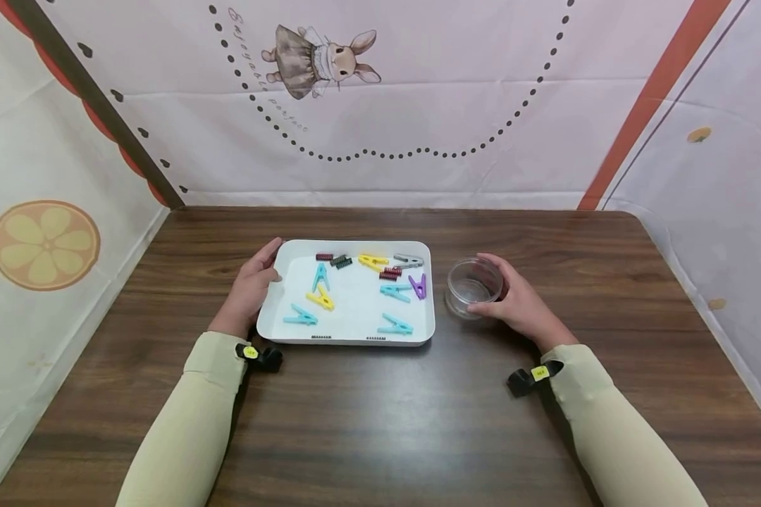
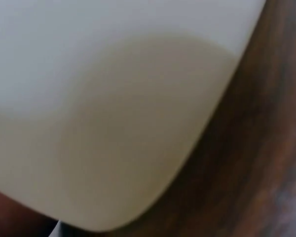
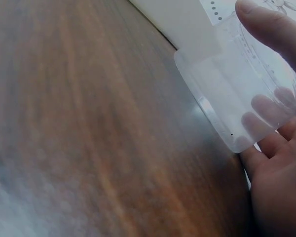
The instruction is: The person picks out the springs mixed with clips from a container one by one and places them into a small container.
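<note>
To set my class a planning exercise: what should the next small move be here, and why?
Probably settle the clear cup beside the white tray and release it: the right grip holds the cup, which looks empty, the left grip is at the tray's left edge, and loose clips lie in the tray. Freeing the right grip would allow picking one.

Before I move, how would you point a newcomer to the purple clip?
On the brown table, the person's left hand grips a white tray. Go to the tray's end nearest the clear cup, which the right hand holds; the purple clip lies just inside. It alone is purple, beside a light blue clip and nearer the person than a grey clip.
</note>
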`<action>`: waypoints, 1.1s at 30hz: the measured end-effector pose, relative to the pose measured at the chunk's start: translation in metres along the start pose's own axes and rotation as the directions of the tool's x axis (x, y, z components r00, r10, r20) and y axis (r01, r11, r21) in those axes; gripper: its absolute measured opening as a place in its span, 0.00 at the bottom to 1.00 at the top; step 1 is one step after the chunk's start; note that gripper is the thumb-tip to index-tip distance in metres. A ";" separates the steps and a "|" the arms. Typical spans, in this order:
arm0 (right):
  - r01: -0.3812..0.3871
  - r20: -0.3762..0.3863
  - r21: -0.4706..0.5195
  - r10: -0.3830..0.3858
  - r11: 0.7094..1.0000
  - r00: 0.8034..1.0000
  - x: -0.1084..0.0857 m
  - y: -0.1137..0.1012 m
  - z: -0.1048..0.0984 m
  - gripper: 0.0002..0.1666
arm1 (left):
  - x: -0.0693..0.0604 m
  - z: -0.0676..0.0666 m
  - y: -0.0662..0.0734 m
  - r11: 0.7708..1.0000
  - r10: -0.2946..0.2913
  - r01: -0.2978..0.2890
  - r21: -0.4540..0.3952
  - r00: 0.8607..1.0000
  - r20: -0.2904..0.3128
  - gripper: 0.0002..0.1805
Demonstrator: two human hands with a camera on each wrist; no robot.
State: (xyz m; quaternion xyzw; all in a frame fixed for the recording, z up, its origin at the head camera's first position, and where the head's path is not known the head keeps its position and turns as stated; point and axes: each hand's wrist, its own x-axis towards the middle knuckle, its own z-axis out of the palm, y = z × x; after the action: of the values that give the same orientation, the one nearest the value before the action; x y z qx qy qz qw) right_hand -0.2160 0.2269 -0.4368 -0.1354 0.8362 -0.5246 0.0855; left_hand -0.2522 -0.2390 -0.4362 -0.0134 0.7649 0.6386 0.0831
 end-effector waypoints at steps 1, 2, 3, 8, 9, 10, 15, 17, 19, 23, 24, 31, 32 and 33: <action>-0.001 -0.001 -0.003 0.001 1.000 1.000 0.000 0.000 0.000 0.57 | 0.000 0.000 0.001 1.000 0.002 -0.002 -0.010 1.000 0.008 0.41; -0.001 -0.002 -0.004 0.001 1.000 1.000 0.000 0.001 0.000 0.57 | 0.000 0.000 0.002 1.000 0.009 -0.009 -0.010 1.000 0.013 0.41; -0.001 -0.003 -0.004 0.001 1.000 1.000 -0.001 0.001 0.000 0.57 | -0.001 0.000 0.004 1.000 0.013 -0.013 -0.010 1.000 0.017 0.40; -0.002 -0.011 0.006 0.002 1.000 1.000 0.001 0.002 0.001 0.57 | -0.005 -0.001 0.014 0.998 0.056 -0.057 0.031 0.998 0.031 0.38; -0.003 -0.012 0.010 0.003 1.000 1.000 0.001 0.002 0.001 0.56 | -0.007 -0.002 0.016 0.997 0.061 -0.062 0.043 0.998 0.035 0.37; -0.005 -0.014 0.012 0.005 1.000 1.000 0.001 0.002 0.001 0.56 | -0.008 -0.002 0.018 0.996 0.065 -0.068 0.062 0.997 0.039 0.37; 0.010 -0.008 0.024 -0.010 1.000 1.000 0.001 0.002 0.000 0.57 | -0.013 0.000 0.028 0.985 0.054 -0.062 0.159 0.997 0.054 0.35; 0.017 0.000 0.026 -0.017 1.000 1.000 0.001 0.002 0.000 0.57 | -0.014 0.001 0.032 0.980 0.054 -0.063 0.190 0.997 0.050 0.35; 0.016 0.008 0.028 -0.016 0.999 1.000 0.000 0.001 0.000 0.58 | -0.017 0.002 0.038 0.973 0.050 -0.059 0.222 0.998 0.043 0.34; 0.014 0.009 0.016 -0.014 1.000 1.000 0.001 0.001 -0.001 0.57 | -0.019 0.004 0.047 0.956 0.027 -0.038 0.290 0.999 0.042 0.34; 0.013 0.008 0.012 -0.013 1.000 1.000 0.001 0.002 -0.001 0.57 | -0.019 0.004 0.049 0.951 0.019 -0.030 0.308 0.999 0.041 0.34; 0.011 -0.011 -0.021 -0.011 1.000 1.000 0.002 0.004 0.000 0.56 | -0.023 0.007 0.059 0.921 0.028 -0.042 0.387 0.999 0.042 0.33; 0.008 -0.010 -0.028 -0.008 1.000 1.000 0.002 0.004 0.000 0.56 | -0.024 0.007 0.060 0.919 0.033 -0.048 0.391 0.998 0.044 0.33; 0.001 -0.013 -0.025 -0.002 1.000 1.000 0.002 0.003 0.000 0.56 | -0.025 0.008 0.061 0.918 0.036 -0.051 0.394 0.998 0.046 0.33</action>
State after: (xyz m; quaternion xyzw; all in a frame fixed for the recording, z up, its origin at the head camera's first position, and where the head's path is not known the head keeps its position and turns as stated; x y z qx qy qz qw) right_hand -0.2180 0.2281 -0.4396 -0.1336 0.8432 -0.5149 0.0780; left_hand -0.2349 -0.2218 -0.3742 0.0325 0.8763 0.4732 0.0843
